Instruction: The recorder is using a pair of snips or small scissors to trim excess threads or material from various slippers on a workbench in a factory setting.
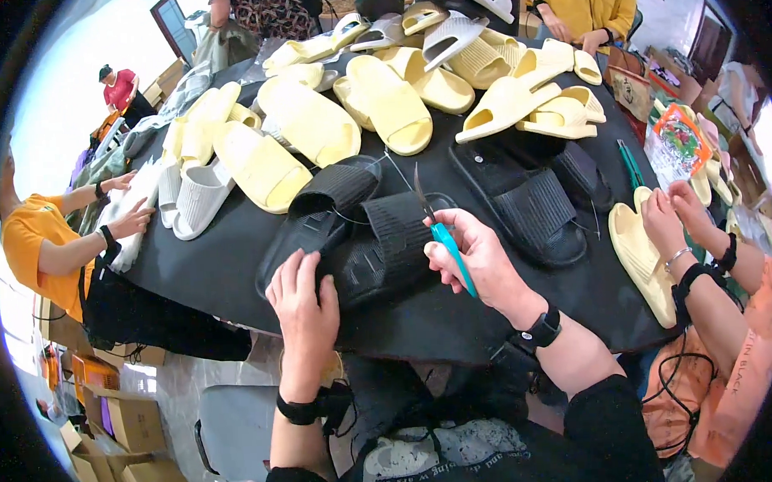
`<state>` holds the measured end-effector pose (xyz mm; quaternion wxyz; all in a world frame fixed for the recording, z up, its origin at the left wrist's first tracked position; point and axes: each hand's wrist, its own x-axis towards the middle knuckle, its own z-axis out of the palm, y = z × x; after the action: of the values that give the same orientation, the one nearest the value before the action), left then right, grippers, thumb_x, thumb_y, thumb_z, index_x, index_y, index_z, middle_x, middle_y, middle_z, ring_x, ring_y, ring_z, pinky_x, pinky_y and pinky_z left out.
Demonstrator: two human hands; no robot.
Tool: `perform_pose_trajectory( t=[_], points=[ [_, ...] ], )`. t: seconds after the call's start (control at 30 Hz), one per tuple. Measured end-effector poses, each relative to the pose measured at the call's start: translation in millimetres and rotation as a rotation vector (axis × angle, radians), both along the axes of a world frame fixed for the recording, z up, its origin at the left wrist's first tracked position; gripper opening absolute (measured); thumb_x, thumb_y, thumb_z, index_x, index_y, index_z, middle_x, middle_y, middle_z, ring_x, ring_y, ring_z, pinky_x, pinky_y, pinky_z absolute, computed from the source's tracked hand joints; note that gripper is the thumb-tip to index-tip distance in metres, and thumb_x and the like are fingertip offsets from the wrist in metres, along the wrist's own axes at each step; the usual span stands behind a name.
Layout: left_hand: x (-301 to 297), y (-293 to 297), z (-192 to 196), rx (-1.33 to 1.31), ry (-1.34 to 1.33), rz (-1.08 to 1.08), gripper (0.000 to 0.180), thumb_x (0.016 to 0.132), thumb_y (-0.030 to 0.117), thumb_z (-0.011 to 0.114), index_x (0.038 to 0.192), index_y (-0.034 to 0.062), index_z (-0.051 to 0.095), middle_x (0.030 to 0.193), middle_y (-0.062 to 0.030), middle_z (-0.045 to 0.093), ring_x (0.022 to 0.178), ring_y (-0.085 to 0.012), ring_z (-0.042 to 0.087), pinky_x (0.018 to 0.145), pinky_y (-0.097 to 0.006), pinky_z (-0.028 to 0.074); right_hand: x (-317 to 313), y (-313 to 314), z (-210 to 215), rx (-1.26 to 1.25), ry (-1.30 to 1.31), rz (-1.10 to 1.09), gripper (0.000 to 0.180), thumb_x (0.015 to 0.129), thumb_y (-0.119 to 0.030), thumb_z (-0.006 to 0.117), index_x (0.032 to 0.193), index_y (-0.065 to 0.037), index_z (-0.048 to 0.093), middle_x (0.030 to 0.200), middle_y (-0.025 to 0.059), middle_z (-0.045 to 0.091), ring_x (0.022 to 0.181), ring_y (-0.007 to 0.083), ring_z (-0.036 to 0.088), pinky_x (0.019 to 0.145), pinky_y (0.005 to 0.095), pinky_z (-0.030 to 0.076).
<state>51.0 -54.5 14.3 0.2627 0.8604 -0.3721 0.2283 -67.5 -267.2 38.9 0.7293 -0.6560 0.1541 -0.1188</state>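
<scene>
At the near middle of the black table (pixel 225 268), a pair of black slippers (pixel 394 236) is seen, with a thin tie (pixel 344 217) strung between their straps. Teal-handled scissors (pixel 452 251) are clamped in the right hand (pixel 489 267), the points directed far, close beside the right strap. The left hand (pixel 307 307) is laid over the slippers' near left edge, thumb and fingers apart. The ribbed strap could be nicked if the points were swung left carelessly; with so loose a hold, the pair could be shifted under any tug.
</scene>
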Motion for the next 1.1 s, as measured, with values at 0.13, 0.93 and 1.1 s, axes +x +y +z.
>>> perform_pose_trajectory(
  t=[0.13,0.93,1.1],
  points=[
    [15.5,-20.9,21.6,0.055,-0.006,-0.054,0.045,0.081,0.008,0.059,0.125,0.0049,0.049,0.123,-0.0172,0.052,0.114,-0.0327,0.048,0.098,-0.041,0.033,0.5,-0.6,-2.3,-0.007,0.008,0.008,0.037,0.085,-0.018,0.063,0.116,-0.004,0.049,0.074,0.0025,0.058,0.052,0.004,0.051,0.044,0.0176,0.041],
    [38.3,-60.6,-0.3,-0.072,-0.038,-0.098,0.015,0.083,0.013,0.061,0.097,0.0098,0.067,0.09,-0.0076,0.066,0.083,-0.0239,0.061,0.073,-0.035,0.044,1.6,2.5,-4.1,-0.006,-0.012,0.055,0.039,0.086,-0.019,0.064,0.118,-0.003,0.047,0.075,0.002,0.058,0.053,0.0042,0.051,0.043,0.0179,0.04],
    [37.5,-59.8,-0.9,-0.107,-0.022,-0.097,0.012,0.083,0.014,0.061,0.091,0.0079,0.068,0.089,-0.0084,0.066,0.084,-0.0248,0.062,0.073,-0.034,0.044,1.5,3.2,-3.5,-0.013,0.0,0.047,0.039,0.086,-0.019,0.064,0.118,-0.003,0.047,0.074,0.0017,0.057,0.053,0.0041,0.05,0.044,0.018,0.04]
  ],
)
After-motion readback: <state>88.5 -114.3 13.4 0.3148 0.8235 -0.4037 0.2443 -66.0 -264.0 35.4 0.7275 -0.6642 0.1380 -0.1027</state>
